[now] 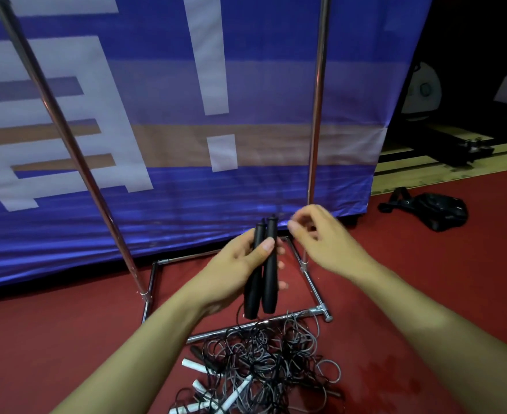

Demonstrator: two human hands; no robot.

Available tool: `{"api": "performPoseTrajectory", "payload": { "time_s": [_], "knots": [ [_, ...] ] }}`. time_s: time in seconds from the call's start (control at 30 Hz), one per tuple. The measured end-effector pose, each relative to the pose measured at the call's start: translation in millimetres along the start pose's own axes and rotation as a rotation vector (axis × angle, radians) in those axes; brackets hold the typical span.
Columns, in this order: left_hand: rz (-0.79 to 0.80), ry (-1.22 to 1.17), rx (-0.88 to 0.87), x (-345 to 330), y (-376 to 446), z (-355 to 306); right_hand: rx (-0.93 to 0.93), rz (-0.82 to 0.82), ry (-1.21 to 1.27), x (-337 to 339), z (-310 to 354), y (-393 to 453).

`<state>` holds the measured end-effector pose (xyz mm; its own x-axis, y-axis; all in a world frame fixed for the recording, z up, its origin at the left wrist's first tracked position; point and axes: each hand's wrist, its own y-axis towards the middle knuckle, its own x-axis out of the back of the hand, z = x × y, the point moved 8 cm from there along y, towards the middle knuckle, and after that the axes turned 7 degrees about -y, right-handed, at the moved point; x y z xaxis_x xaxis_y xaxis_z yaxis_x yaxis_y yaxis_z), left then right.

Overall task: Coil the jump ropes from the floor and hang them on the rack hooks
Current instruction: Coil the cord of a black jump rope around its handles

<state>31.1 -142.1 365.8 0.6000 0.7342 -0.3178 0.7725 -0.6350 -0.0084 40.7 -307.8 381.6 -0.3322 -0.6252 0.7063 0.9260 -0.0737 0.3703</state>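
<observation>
My left hand (240, 264) grips two black jump-rope handles (262, 270) side by side, upright, with its thumb across them. A thin black cord hangs from their lower ends toward the floor. My right hand (321, 234) hovers just right of the handle tops with fingers loosely curled, and I cannot make out anything in it. A tangled pile of jump ropes (264, 363) lies on the red floor below, black and grey cords with white handles (234, 395). The chrome rack (316, 121) stands behind, its uprights rising out of view; no hooks show.
The rack's base bars (258, 324) lie on the red floor around the pile. A blue and white banner (186, 174) hangs right behind the rack. A black bag (437, 209) sits on the floor at the right. Wooden flooring and dark equipment lie beyond.
</observation>
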Motion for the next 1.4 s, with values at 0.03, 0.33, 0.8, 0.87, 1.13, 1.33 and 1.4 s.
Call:
{"api": "performPoseTrajectory", "payload": {
  "time_s": [0.03,0.33,0.8,0.87,1.13,1.33,1.4],
  "knots": [
    [0.004,-0.005,-0.009,1,0,-2,0.01,0.122,0.183,-19,5,-3],
    [-0.073,-0.025,-0.082,28,2,-16,-0.217,0.564,0.934,-74,33,-28],
    [-0.178,-0.312,-0.078,45,10,-16,0.03,0.528,0.11,-72,40,-40],
    [-0.171,-0.331,-0.094,42,9,-20,0.055,0.582,0.16,-75,46,-45],
    [-0.315,-0.15,-0.25,45,6,-32,-0.025,0.509,0.405,-96,48,-50],
    [-0.369,-0.018,-0.269,42,5,-31,-0.109,0.394,0.465,-107,46,-51],
    [-0.371,-0.016,-0.265,42,6,-32,-0.126,0.412,0.488,-106,45,-50]
  ]
}}
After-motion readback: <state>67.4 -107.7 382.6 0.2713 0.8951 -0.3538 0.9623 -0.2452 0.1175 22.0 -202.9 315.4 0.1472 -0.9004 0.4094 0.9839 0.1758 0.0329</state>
